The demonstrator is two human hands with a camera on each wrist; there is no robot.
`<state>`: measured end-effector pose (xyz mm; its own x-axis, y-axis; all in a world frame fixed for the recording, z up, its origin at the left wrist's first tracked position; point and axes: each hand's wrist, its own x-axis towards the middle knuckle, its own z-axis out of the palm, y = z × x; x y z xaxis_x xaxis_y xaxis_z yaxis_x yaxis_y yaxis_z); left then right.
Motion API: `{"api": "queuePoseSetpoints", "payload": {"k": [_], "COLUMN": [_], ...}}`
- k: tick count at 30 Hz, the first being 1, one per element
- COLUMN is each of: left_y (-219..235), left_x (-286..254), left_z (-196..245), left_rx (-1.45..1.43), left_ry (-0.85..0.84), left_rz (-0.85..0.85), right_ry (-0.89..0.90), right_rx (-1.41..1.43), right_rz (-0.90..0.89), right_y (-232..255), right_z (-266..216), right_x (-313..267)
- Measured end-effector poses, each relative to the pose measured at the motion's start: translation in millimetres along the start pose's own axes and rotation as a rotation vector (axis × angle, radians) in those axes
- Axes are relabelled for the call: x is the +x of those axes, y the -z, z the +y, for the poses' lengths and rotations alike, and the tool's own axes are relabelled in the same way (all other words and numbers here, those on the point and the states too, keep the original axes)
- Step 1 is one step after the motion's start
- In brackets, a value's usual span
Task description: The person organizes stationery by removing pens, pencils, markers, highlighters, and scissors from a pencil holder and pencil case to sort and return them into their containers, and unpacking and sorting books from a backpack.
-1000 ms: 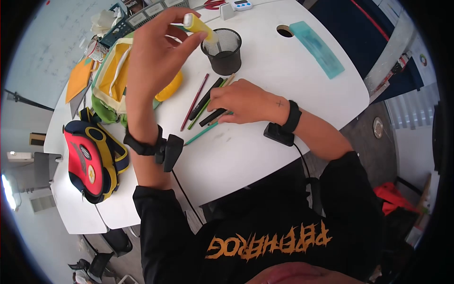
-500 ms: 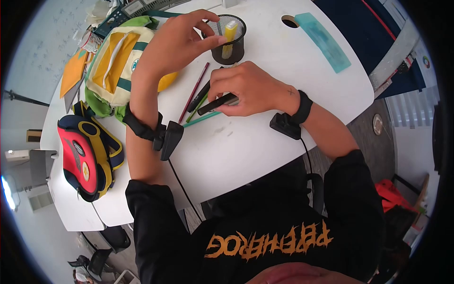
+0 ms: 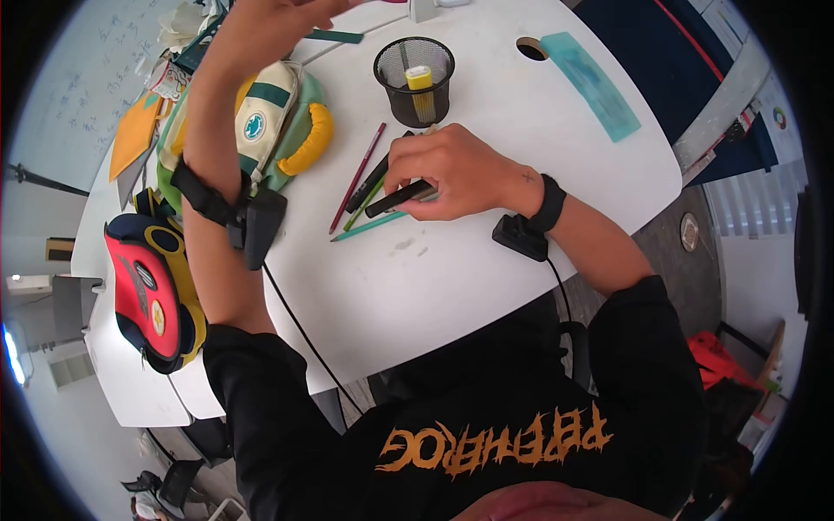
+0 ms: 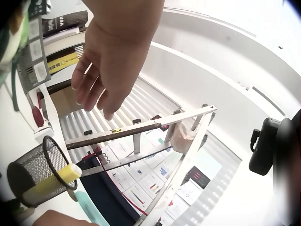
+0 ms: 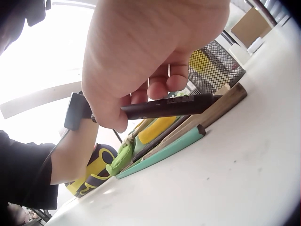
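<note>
The black marker is in the right hand, its fingers clamped on the barrel, just above the tabletop in front of the mesh cup. The yellow highlighter, held over the cup by the left hand in the earliest frame, now leans inside it; that hand has moved off past the bag, its fingers loosely bent, slightly apart and holding nothing.

The marker is tilted, dark and slim, with faint lettering and a narrow tip. Beside it lie a purple pencil, another black marker and a green pencil, plus a teal pencil nearer the person. The right hand hides some of their ends; the left forearm covers part of the bag. A red case sits at the left, a teal strip well to the right.
</note>
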<state>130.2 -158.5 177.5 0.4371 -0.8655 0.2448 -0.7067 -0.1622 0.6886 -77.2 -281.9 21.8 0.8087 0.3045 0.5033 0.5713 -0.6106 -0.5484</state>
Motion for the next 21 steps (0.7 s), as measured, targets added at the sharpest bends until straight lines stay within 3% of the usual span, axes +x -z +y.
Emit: {"api": "queuePoseSetpoints", "payload": {"k": [1,2,7,10,15,17,19,21], "left_y": [3.4,7.9,25.1,36.4,41.1,29.2,14.2,-1.3], "left_x": [1.0,5.9,10.5,17.0,16.5,9.0,4.2,-2.1], "left_z": [1.2,-5.4,-9.2,-19.3,-12.5,-17.0,-48.0,-65.2], "left_rx": [0.021,-0.015,0.051,0.074,0.166,0.124,0.041,-0.050], "left_ry": [0.053,-0.029,-0.011,-0.029,0.031,-0.067,-0.123,-0.179], "left_rz": [0.045,0.031,0.041,0.017,0.031,0.105,0.080,0.045], "right_ry": [0.001,0.000,-0.009,-0.039,0.104,0.098,0.065,0.040], "right_rx": [0.000,0.005,0.032,0.150,0.072,0.053,0.104,0.310], "right_rz": [-0.001,0.012,0.050,0.184,0.479,0.523,0.813,0.993], "right_y": [-0.3,-0.6,7.7,13.2,23.8,30.8,34.3,43.9], "right_z": [0.6,0.7,-9.1,-12.5,-6.5,-5.9,2.3,7.3], "right_x": [0.1,-0.3,2.5,2.4,2.7,0.2,0.7,5.0]}}
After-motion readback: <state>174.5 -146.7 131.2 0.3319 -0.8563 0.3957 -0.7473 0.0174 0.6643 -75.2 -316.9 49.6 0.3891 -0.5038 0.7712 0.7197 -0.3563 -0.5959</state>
